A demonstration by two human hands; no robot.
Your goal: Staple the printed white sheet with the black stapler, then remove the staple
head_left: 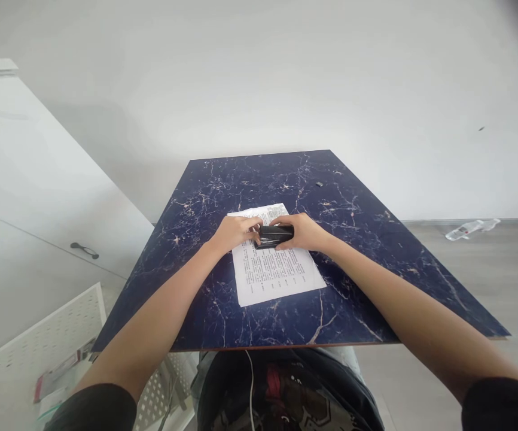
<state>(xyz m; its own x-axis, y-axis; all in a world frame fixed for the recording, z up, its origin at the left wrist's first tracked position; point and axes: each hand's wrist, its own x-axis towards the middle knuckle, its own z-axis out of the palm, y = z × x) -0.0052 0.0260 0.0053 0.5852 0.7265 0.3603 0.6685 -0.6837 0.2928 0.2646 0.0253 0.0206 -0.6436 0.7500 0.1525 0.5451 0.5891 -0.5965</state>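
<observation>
A printed sheet of white paper (272,272) lies in the middle of a dark blue marbled tabletop (357,287). A small black stapler (275,236) rests on the paper's upper part. My right hand (304,232) is curled round the stapler's right end and grips it. My left hand (235,231) lies on the paper's upper left, fingers bent, its fingertips touching the stapler's left end.
A tiny dark object (319,184) sits near the table's far edge. A white cabinet with a black handle (84,250) stands at the left. A white perforated rack (39,353) is low left. A plastic bottle (469,228) lies on the floor at right.
</observation>
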